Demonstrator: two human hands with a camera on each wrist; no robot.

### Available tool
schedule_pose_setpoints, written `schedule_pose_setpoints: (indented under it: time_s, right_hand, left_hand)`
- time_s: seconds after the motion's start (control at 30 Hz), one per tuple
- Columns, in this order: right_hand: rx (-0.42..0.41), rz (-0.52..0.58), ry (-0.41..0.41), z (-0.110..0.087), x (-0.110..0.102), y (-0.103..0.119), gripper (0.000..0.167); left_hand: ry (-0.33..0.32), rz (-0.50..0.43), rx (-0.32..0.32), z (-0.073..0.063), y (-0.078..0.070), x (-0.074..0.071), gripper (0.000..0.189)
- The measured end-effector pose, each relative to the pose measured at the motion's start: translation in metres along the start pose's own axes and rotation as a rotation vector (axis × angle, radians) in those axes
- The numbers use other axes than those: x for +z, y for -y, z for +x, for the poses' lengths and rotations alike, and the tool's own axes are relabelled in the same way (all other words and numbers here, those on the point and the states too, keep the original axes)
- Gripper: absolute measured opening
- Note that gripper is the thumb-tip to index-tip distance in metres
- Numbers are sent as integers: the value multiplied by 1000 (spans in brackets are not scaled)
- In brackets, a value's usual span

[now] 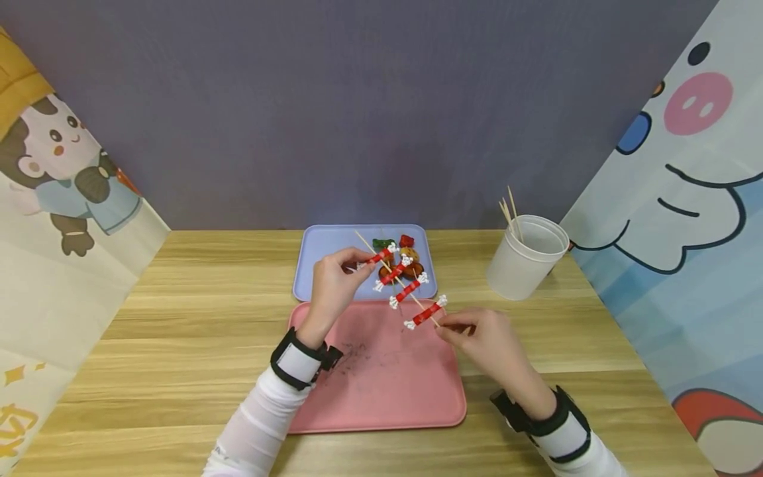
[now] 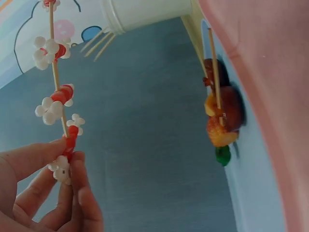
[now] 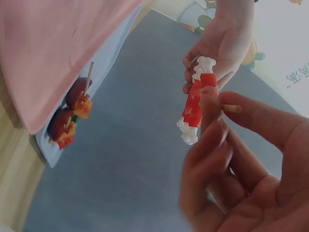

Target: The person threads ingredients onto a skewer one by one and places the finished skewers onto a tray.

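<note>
A thin wooden skewer [image 1: 419, 303] slants above the trays, threaded through several red pieces with white knobbly ends [image 1: 408, 289]. My left hand [image 1: 338, 278] pinches the farthest red piece [image 2: 71, 141] between thumb and fingers, near the skewer's upper end. At the lower end, my right hand [image 1: 485, 338] grips the skewer between thumb and forefinger; its tip [image 3: 231, 108] pokes out between them. Beneath the skewer lies a pink tray [image 1: 387, 397], with dark marks on its surface. Farther back, a blue tray [image 1: 310, 255] bears brown, yellow, green and red food pieces [image 2: 229, 108] with sticks in them.
To the back right stands a white tub [image 1: 515, 271], with several bare wooden sticks [image 1: 514, 209] leaning out of it. A grey wall [image 1: 381, 119] closes off the back of the wooden table [image 1: 179, 344]. Printed cartoon panels flank both sides.
</note>
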State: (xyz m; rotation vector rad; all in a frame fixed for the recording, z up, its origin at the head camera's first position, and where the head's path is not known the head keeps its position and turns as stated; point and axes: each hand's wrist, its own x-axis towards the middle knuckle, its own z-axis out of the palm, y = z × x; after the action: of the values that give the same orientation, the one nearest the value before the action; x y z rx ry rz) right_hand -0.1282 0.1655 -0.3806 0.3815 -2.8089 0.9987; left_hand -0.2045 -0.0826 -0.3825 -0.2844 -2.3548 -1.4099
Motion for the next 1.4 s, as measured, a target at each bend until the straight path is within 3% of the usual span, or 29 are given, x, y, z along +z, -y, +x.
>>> schedule_pose_setpoints:
  time_s: [0.2,0.47,0.77,1.17,1.4]
  right_hand:
    - [34,104,144,19,16,2,16]
    - [54,80,169,51,40,13,19]
    - [-30,-41,181,83,68,18,10]
    - [-35,-97,228,112,100,25,15]
    - [43,-105,268,125,108,28,17]
  left_hand:
    - [-70,7,33,7,15,-2,17]
    - [-166,80,26,1,32,-29,19]
    - [-197,180,27,-17,47,-59,15]
    - [-216,282,-17,-43,69,-92,15]
    - [-225,313,5,-50,75,-98,14]
